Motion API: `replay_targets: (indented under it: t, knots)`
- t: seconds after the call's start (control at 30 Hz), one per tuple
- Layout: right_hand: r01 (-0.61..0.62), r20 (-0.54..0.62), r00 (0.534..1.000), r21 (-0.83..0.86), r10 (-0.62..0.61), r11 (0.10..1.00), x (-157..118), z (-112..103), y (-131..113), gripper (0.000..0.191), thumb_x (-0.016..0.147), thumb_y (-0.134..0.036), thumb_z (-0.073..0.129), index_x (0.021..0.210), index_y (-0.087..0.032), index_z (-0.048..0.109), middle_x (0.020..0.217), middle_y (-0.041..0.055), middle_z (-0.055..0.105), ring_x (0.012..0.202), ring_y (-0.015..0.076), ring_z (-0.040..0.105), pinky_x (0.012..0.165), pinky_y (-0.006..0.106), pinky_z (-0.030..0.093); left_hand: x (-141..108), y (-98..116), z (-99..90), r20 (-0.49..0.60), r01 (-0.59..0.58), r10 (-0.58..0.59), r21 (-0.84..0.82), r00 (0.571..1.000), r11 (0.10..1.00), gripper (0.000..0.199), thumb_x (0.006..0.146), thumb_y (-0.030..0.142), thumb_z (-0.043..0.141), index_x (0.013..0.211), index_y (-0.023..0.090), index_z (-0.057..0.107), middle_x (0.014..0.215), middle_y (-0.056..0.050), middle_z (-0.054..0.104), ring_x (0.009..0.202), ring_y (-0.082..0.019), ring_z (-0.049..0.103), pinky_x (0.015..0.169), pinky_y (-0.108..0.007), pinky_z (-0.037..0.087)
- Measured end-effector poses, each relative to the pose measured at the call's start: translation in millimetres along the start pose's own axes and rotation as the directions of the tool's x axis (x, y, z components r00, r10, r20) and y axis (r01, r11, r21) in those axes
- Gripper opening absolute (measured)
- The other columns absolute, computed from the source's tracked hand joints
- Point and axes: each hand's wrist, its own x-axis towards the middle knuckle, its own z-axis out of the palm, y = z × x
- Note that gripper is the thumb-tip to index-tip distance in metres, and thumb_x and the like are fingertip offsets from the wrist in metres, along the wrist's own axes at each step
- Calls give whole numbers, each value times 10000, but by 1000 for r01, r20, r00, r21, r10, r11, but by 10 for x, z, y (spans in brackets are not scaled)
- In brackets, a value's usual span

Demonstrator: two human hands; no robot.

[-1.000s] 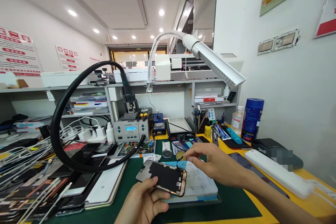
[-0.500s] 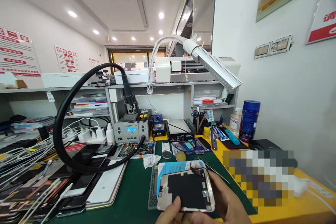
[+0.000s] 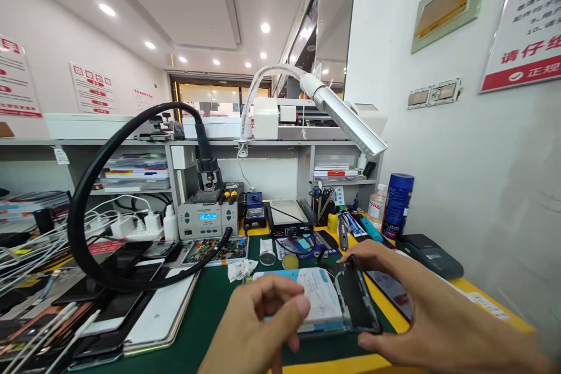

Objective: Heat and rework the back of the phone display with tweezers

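Note:
My right hand (image 3: 416,298) grips a phone screen (image 3: 357,298) by its opposite edges, thumb at the near edge and fingers at the far one. The screen stands tilted on the right, its dark surface facing left. A flat white-and-blue box (image 3: 322,295) lies beside it on the green mat (image 3: 214,304). In front of the box is my left hand (image 3: 263,321), its fingers loosely curled with the thumb a little apart. Nothing shows between those fingers. Part of the box is hidden behind the left hand.
Phones and tablets (image 3: 162,315) are stacked at left beneath white cables. A hot air station (image 3: 208,219) with a black hose stands at the back. Another phone (image 3: 392,292) lies beyond my right hand. A blue can (image 3: 398,205) and a lamp (image 3: 350,120) are at right.
The phone screen has moved right and tilted up off the box, now in my right hand only. My left hand has let go of it. The view has turned slightly right.

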Motion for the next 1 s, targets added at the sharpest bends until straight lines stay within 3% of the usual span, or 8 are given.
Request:
replay_targets:
  t: [0.07, 0.13, 0.33, 0.57, 0.77, 1.0]
  knots:
    - [25, 117, 993, -57, -18, 998, 110, -43, -21, 758, 682, -261, 900, 1348, -295, 540, 1300, 58, 725, 1156, 290, 727, 940, 352, 632, 135, 148, -3, 14, -4, 3, 118, 1000, 993, 474, 818, 578, 780, 996, 142, 730, 592, 11, 649, 360, -62, 428, 359, -173, 348]
    - [44, 203, 979, -61, -31, 997, 205, -19, -46, 708, 691, -279, 887, 1317, -276, 556, 1252, 48, 731, 1106, 268, 733, 933, 350, 620, 257, 185, 38, 7, -14, 13, 131, 1000, 991, 423, 828, 563, 744, 874, 145, 707, 641, -3, 652, 386, -68, 450, 337, -172, 337]
    - [37, 318, 948, -82, -9, 996, 319, 105, -30, 622, 690, -269, 871, 1249, -274, 598, 1192, 31, 728, 1042, 256, 732, 875, 348, 606, 419, 21, 48, -59, 9, -1, 139, 998, 990, 236, 860, 394, 636, 761, 180, 654, 747, -16, 697, 395, -66, 468, 332, -182, 271]
    - [75, 424, 905, -110, -22, 991, 400, 279, 138, 525, 709, -239, 839, 1190, -310, 641, 1079, 12, 730, 867, 253, 734, 702, 321, 560, 524, -107, -97, -78, 63, -47, 218, 996, 974, 207, 784, 236, 605, 580, 202, 596, 429, 50, 483, 404, -86, 402, 435, -214, 263]
    - [-38, 597, 794, -134, 111, 990, 550, 418, 158, 581, 700, -317, 788, 1256, -310, 621, 1148, 28, 685, 963, 315, 685, 763, 389, 497, 605, -176, -199, -60, 85, -72, 276, 996, 957, 207, 763, 231, 631, 561, 202, 598, 469, 49, 489, 440, -100, 395, 471, -258, 263]
    - [-132, 625, 761, -111, 172, 985, 622, 330, 128, 571, 693, -376, 812, 1224, -299, 617, 1198, 35, 687, 1037, 323, 669, 832, 386, 519, 622, -220, -198, -52, 107, -98, 219, 994, 970, 185, 765, 250, 615, 587, 200, 601, 483, 45, 492, 433, -93, 379, 444, -253, 230]
